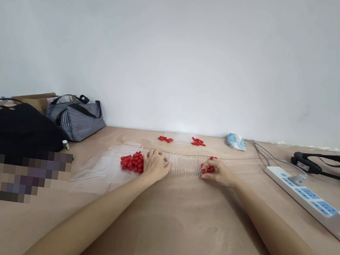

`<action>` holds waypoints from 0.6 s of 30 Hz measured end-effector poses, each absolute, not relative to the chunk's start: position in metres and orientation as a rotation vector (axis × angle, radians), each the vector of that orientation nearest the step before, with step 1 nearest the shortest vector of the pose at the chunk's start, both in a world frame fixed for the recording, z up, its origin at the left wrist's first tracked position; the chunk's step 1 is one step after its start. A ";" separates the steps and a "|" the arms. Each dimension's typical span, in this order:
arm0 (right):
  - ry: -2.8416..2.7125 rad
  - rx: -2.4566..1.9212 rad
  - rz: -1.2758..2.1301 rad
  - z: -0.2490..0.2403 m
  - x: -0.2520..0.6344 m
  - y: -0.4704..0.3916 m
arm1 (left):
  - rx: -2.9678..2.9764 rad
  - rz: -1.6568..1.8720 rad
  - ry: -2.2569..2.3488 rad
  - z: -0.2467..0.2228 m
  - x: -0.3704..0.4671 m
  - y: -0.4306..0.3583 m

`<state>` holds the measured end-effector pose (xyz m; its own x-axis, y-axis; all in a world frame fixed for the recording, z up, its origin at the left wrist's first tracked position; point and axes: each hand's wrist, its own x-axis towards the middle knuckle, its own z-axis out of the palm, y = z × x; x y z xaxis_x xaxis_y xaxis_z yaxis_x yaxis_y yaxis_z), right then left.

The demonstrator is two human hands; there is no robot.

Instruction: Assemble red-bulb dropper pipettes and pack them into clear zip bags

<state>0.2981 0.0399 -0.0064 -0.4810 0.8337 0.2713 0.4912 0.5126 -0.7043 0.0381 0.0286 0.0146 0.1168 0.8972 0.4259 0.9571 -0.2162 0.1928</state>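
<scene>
A row of thin white sticks that look like cotton swabs (185,165) lies side by side on the table between my hands. My left hand (155,164) rests palm down at the row's left end, fingers bent and somewhat apart, with nothing visible in them. Against its outer side is a heap of small red club-shaped pieces (132,161), partly covered by the hand. At the row's right end, my right hand (219,173) curls its thumb and fingers round several red pieces (209,169); the fingers hide part of them.
Clear plastic bags (95,174) lie left of the heap. Farther back are more red pieces (197,141) and a blue-and-white packet (236,141). A power strip (307,198) and black headset (328,165) stand right; a striped bag (78,119) and black bag (16,130) left.
</scene>
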 end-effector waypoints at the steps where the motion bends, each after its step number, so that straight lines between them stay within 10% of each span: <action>1: -2.128 -1.074 0.795 -0.007 0.296 0.040 | -2.220 -0.681 -1.935 0.016 0.042 0.034; 18: -1.931 -1.135 0.308 -0.024 0.269 0.032 | -2.109 -0.561 -2.204 0.012 0.058 0.069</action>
